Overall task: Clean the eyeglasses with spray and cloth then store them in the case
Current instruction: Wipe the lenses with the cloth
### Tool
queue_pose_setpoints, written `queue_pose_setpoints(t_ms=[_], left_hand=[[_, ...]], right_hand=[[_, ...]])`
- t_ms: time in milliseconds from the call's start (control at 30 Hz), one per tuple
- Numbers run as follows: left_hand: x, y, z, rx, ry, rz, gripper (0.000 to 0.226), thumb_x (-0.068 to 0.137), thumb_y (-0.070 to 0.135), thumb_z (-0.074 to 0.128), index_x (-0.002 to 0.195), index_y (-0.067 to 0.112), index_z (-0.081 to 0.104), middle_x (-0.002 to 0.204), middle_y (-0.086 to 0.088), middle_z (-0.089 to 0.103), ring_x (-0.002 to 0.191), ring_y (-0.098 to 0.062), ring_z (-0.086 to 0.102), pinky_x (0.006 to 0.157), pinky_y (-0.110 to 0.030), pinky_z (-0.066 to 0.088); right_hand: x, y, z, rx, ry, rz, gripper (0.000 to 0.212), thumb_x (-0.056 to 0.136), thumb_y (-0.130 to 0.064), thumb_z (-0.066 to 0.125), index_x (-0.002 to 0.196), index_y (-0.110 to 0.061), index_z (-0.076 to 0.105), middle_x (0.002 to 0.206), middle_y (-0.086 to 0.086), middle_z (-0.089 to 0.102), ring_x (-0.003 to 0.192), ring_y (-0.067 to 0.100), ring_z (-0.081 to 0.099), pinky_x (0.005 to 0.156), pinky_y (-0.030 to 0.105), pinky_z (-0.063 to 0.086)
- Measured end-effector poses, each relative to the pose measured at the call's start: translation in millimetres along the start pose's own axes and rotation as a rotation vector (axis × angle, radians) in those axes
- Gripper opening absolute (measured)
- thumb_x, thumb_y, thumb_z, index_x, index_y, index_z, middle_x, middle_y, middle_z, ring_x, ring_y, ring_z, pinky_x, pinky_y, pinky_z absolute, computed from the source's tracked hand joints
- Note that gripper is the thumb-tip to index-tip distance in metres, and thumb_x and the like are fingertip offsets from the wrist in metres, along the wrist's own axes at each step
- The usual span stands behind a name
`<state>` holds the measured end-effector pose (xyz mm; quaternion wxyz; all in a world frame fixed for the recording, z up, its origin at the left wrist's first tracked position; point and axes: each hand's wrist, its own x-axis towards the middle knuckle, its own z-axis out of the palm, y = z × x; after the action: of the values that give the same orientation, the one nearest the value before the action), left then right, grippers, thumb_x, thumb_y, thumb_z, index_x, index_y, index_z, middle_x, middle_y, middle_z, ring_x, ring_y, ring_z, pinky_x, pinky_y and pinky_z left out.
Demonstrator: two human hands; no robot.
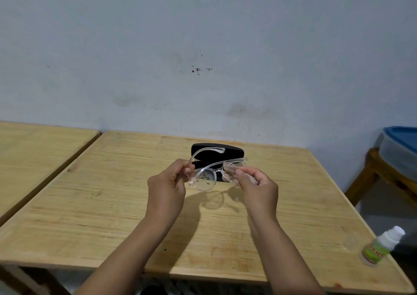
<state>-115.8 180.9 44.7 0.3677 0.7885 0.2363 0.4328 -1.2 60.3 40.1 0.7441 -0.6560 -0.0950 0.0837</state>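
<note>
The eyeglasses, clear-framed, are held up in the air above the middle of the wooden table, just in front of the black case that lies flat near the far edge by the wall. The left lens carries a patch of dark specks and smears. One temple arm is swung open and reaches back over the case; the other runs across behind the lenses.

The left hand has its fingers curled and pinches the frame at its left end, about where the open arm hinges. The right hand pinches the right lens between thumb and fingertips; something pale and thin may sit between the fingers and the lens, but it is too faint to be sure. Both forearms come up from the near edge of the table.

The glasses throw a shadow on the wood below them. A small spray bottle with a white cap and green label lies tilted at the table's near right corner, well apart from the hands. A second table stands beside on the left, and a blue-lidded tub rests on a stand to the right.
</note>
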Motion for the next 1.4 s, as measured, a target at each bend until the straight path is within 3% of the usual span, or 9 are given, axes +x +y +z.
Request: queue_pose_setpoints(t_ms=[100, 333, 400, 500, 667, 833, 1000, 1233, 1400], left_hand=[[-0.7, -2.1, -1.0, -0.016, 0.020, -0.057, 0.052, 0.083, -0.012, 0.046, 0.066, 0.037, 0.052, 0.075, 0.002, 0.069, 0.073, -0.014, 0.068, 0.073, -0.027, 0.052], [2.0, -3.1, 2.9, -0.042, 0.077, -0.072, 0.034, 0.084, -0.009, 0.051, 0.076, 0.022, 0.061, 0.077, 0.008, 0.069, 0.078, -0.001, 0.066, 0.075, -0.024, 0.054], [-0.6, -2.5, 6.7, -0.042, 0.078, -0.058, 0.028, 0.085, -0.008, 0.053, 0.080, 0.018, 0.064, 0.075, 0.015, 0.066, 0.076, 0.008, 0.064, 0.073, -0.016, 0.052], [-4.9, 3.2, 11.8, -0.039, 0.050, -0.029, 0.026, 0.085, -0.006, 0.055, 0.083, 0.017, 0.066, 0.074, 0.021, 0.063, 0.073, 0.014, 0.060, 0.067, -0.002, 0.044], [-10.2, 7.0, 17.8, -0.034, -0.022, -0.008, 0.029, 0.088, 0.001, 0.054, 0.082, 0.028, 0.060, 0.075, 0.003, 0.070, 0.082, -0.012, 0.062, 0.061, -0.011, 0.044], [-9.9, 9.1, 16.4, -0.056, -0.054, -0.015, 0.022, 0.089, 0.002, 0.054, 0.082, 0.021, 0.065, 0.075, 0.007, 0.070, 0.074, -0.004, 0.062, 0.058, -0.006, 0.040], [-6.1, 9.2, 15.0, -0.070, -0.061, -0.024, 0.024, 0.089, 0.005, 0.055, 0.087, 0.029, 0.057, 0.077, 0.009, 0.069, 0.082, -0.014, 0.063, 0.065, -0.019, 0.046], [-0.4, 11.8, 8.9, -0.061, -0.068, -0.024, 0.023, 0.091, 0.008, 0.053, 0.081, 0.028, 0.057, 0.074, 0.002, 0.070, 0.073, -0.019, 0.067, 0.067, -0.029, 0.048], [-1.9, 14.9, 9.5, -0.084, -0.105, 0.018, 0.029, 0.091, 0.004, 0.050, 0.077, 0.028, 0.056, 0.078, 0.004, 0.072, 0.082, -0.004, 0.068, 0.075, -0.035, 0.055]], right_hand=[[-7.0, -0.3, -0.6, 0.122, -0.011, 0.058, 0.013, 0.085, -0.003, 0.062, 0.078, -0.012, 0.069, 0.077, -0.001, 0.075, 0.076, 0.010, 0.071, 0.066, 0.018, 0.053], [-32.5, -0.6, 17.7, 0.407, -0.014, 0.290, 0.009, 0.085, 0.003, 0.059, 0.087, -0.003, 0.065, 0.083, 0.009, 0.070, 0.072, 0.009, 0.069, 0.073, 0.018, 0.056], [-38.1, -2.1, 28.0, 0.451, -0.008, 0.315, 0.010, 0.084, 0.005, 0.059, 0.087, -0.002, 0.065, 0.083, 0.009, 0.069, 0.076, 0.012, 0.068, 0.082, 0.024, 0.053], [-39.5, -2.1, 41.9, 0.454, 0.064, 0.297, 0.010, 0.083, 0.001, 0.063, 0.081, -0.008, 0.066, 0.077, 0.003, 0.069, 0.070, 0.007, 0.067, 0.078, 0.022, 0.051], [-32.6, 0.0, 53.2, 0.348, 0.228, 0.203, 0.009, 0.081, -0.008, 0.069, 0.081, -0.017, 0.069, 0.081, 0.001, 0.070, 0.075, 0.011, 0.066, 0.072, 0.020, 0.050], [-33.2, 1.5, 52.3, 0.239, 0.235, 0.082, 0.016, 0.082, -0.006, 0.066, 0.080, -0.020, 0.070, 0.084, 0.000, 0.074, 0.077, 0.008, 0.068, 0.064, 0.010, 0.049], [-34.3, 2.1, 49.5, 0.124, 0.131, -0.025, 0.027, 0.084, -0.003, 0.060, 0.078, -0.025, 0.073, 0.085, -0.004, 0.075, 0.083, 0.008, 0.069, 0.073, 0.019, 0.051], [-33.8, -3.8, 41.5, 0.004, 0.057, -0.094, 0.031, 0.078, -0.002, 0.061, 0.072, -0.031, 0.071, 0.088, 0.002, 0.073, 0.082, 0.014, 0.068, 0.070, 0.021, 0.051], [-38.7, -1.9, 42.2, 0.017, 0.133, -0.168, 0.024, 0.081, -0.007, 0.067, 0.081, -0.031, 0.072, 0.093, -0.003, 0.073, 0.089, 0.005, 0.067, 0.082, 0.023, 0.053]])
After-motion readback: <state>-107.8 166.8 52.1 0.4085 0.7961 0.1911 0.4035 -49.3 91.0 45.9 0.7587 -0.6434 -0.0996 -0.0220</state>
